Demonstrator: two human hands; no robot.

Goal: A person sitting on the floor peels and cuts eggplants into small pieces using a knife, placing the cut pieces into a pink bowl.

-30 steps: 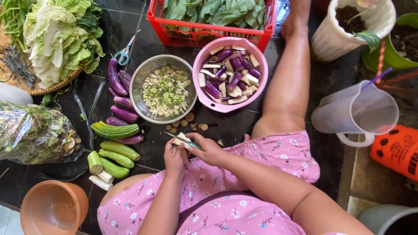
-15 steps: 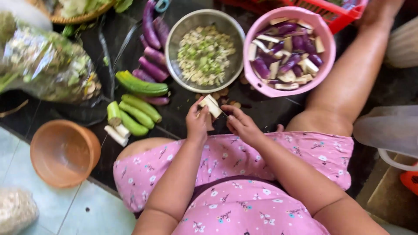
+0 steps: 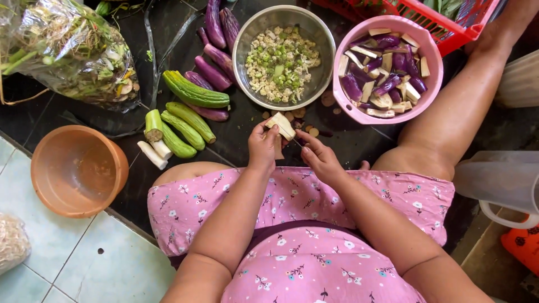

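Observation:
My left hand (image 3: 263, 147) grips a pale peeled vegetable piece (image 3: 281, 125) just above my lap. Close beside it, my right hand (image 3: 315, 154) is closed around a small knife whose blade is barely visible against the piece. Right ahead stands a steel bowl (image 3: 242, 43) of chopped pale and green bits. To its right a pink bowl (image 3: 432, 84) holds cut purple eggplant pieces. Small round slices (image 3: 327, 99) lie on the dark floor between the bowls and my hands.
Whole purple eggplants (image 3: 213, 72) and green gourds (image 3: 193, 92) lie to the left, with a clear bag of scraps (image 3: 67, 53) beyond. An empty orange bowl (image 3: 76, 171) sits at lower left. A red basket (image 3: 443, 19) and a clear jug (image 3: 499, 179) stand on the right.
The view has shifted closer and leftward. My hands have stayed together on the vegetable piece, which is now turned more upright between them.

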